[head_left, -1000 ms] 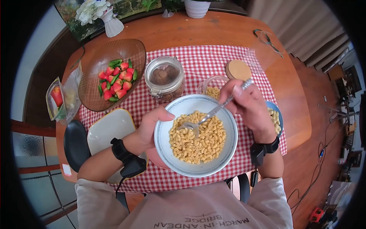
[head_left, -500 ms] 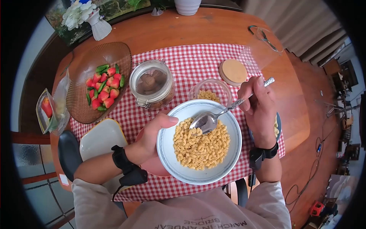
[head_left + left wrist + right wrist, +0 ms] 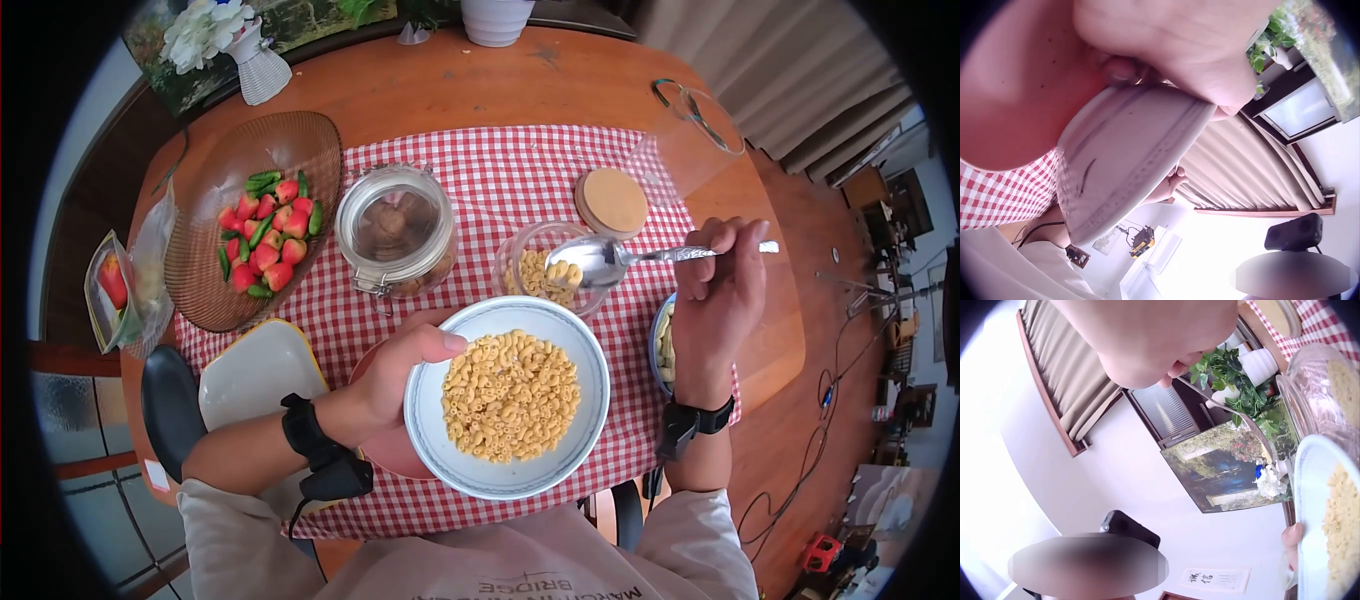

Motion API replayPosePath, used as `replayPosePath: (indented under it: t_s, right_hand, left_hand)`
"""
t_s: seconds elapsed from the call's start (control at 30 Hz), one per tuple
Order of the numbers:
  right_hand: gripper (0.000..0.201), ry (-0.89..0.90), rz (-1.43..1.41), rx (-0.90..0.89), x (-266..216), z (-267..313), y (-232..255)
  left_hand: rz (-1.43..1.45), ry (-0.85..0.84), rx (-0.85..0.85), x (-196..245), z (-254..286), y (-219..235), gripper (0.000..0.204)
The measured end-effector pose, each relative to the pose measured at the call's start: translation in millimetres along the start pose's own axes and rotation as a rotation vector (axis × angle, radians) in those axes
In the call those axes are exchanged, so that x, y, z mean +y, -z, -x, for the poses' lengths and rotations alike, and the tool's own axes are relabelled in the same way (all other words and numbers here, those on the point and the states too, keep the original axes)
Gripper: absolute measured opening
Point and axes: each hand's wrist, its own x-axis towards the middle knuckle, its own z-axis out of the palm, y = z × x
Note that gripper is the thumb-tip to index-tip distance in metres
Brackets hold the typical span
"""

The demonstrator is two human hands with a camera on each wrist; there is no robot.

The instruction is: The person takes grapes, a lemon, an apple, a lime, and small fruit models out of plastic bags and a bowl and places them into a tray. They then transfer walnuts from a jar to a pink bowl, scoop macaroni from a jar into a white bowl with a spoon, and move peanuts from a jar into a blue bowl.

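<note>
My left hand (image 3: 400, 368) grips the white bowl (image 3: 592, 405) at its left side, thumb over the rim. Macaroni (image 3: 510, 395) covers the bowl's bottom. In the left wrist view the bowl (image 3: 1129, 147) shows its outer wall, with the fingers under it. Pinched by its handle in my right hand (image 3: 718, 300) is a metal spoon (image 3: 600, 260) with a few macaroni pieces at its tip. The spoon overlaps a clear round container (image 3: 506, 258), which also has macaroni inside, just beyond the bowl. In the right wrist view the spoon's edge shows below the hand.
A wooden lid (image 3: 612, 202) lies right of the container, and a clip-top glass jar (image 3: 395, 240) stands left. Farther left are a brown ribbed dish (image 3: 200, 215) of red fruit and green peppers, and a white tray (image 3: 262, 378). A pink plate (image 3: 400, 455) sits beneath the bowl.
The right hand has lifted the spoon out of the bowl's macaroni and moved it forward over the clear container. The left hand still holds the bowl, now slightly nearer the body.
</note>
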Motion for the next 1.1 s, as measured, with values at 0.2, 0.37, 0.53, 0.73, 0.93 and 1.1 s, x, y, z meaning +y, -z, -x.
replayPosePath:
  t_s: [0.2,0.37,0.53,0.73,0.93,1.1]
  right_hand:
    - [0.046,0.519,0.465,-0.190,-1.0,10.9,0.2]
    - [0.051,0.563,0.333,-0.206,-0.8,17.7,-4.6]
    - [0.052,0.442,0.235,-0.308,3.8,18.3,-1.0]
    - [0.055,0.426,0.233,-0.304,11.1,20.5,-3.9]
    - [0.054,0.191,0.258,-0.420,17.7,33.8,-13.9]
    - [0.053,-0.104,0.111,-0.218,18.7,29.9,-18.1]
  left_hand:
    - [0.063,0.022,-0.011,-1.2,-0.6,-0.5,0.063]
    - [0.102,0.036,-0.040,-2.1,-2.4,1.5,0.064]
    - [0.172,0.075,-0.044,-4.1,-2.5,2.4,0.065]
    - [0.194,0.113,-0.047,-3.2,-1.6,3.7,0.067]
    - [0.161,0.115,-0.077,-5.1,-3.3,10.4,0.066]
    - [0.286,0.147,-0.080,-1.0,-0.4,1.2,0.068]
